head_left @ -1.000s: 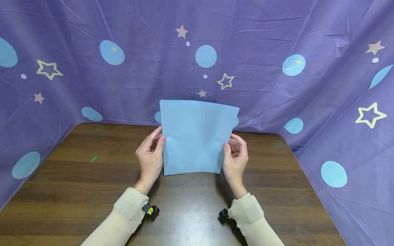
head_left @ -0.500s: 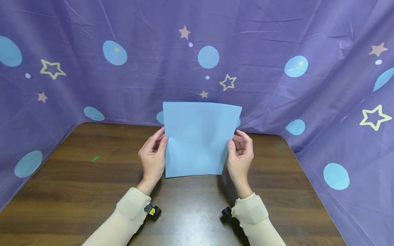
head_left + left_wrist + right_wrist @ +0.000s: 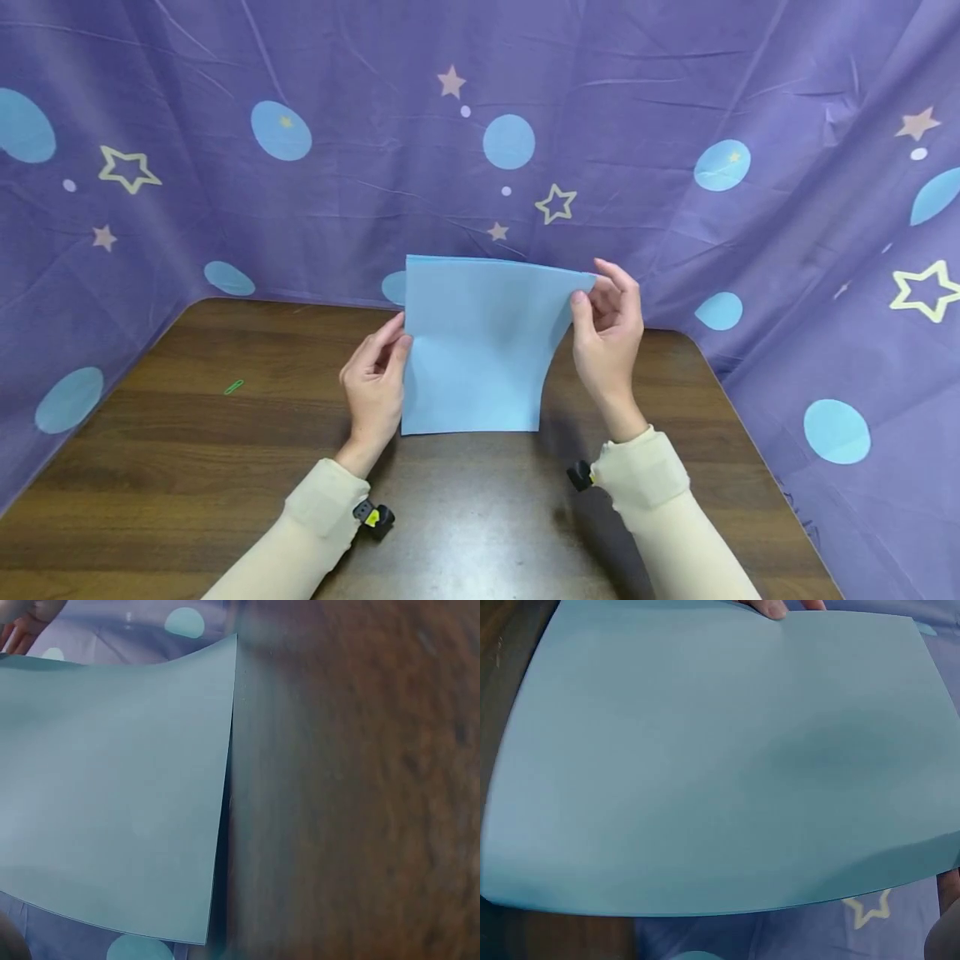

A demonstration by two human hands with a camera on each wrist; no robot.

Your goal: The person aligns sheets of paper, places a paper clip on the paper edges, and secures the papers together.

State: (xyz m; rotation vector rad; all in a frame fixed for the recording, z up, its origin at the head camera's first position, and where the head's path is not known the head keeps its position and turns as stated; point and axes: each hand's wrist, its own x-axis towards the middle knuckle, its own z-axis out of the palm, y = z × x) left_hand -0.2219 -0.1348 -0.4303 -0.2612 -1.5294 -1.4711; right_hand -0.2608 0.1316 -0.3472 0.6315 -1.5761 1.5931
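Observation:
A thin stack of light blue paper (image 3: 476,350) is held upright, its lower edge right at the tabletop. My left hand (image 3: 373,383) pinches the left edge about midway up, thumb in front and fingers behind. My right hand (image 3: 611,333) pinches the upper right corner, where the sheets bow outward. Along the top edge more than one layer shows. In the left wrist view the paper (image 3: 112,780) fills the left half, with the other hand's fingers (image 3: 22,630) at its far edge. In the right wrist view, left-hand fingertips (image 3: 772,609) grip the far edge of the paper (image 3: 705,765).
A green paper clip (image 3: 234,387) lies on the brown wooden table (image 3: 187,467) to the left. Behind the table hangs a purple curtain (image 3: 360,125) printed with stars and blue spots.
My right hand has slid up the right edge of the paper to its upper corner and moved outward. My left hand keeps its grip; the head view has shifted slightly.

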